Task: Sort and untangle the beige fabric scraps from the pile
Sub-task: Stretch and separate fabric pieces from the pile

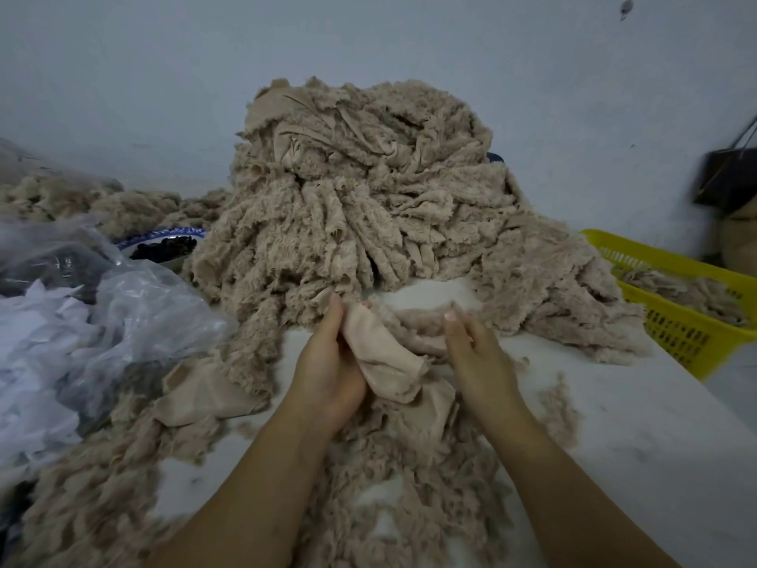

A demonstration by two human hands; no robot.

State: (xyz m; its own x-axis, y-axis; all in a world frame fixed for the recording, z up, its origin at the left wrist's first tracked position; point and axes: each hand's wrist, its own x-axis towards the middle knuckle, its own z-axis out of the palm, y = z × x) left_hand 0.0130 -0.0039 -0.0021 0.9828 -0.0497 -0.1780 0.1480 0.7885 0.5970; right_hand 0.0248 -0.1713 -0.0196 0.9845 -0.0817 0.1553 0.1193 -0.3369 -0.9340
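A tall pile of beige fleecy fabric scraps (360,198) rises at the middle of the white table (655,424), against the wall. At its foot my left hand (327,362) grips a smooth beige scrap (385,362), thumb and fingers curled round its left edge. My right hand (475,346) pinches the fluffy far end of the same strip, a little to the right. More loose beige scraps (393,477) lie spread beneath and between my forearms, down to the near edge.
A yellow plastic basket (680,338) with a few scraps stands at the right. Clear plastic bags (135,305) with white and dark contents fill the left. A blue-rimmed bowl (164,239) of dark pieces sits behind them. A dark bag (729,174) hangs at the far right.
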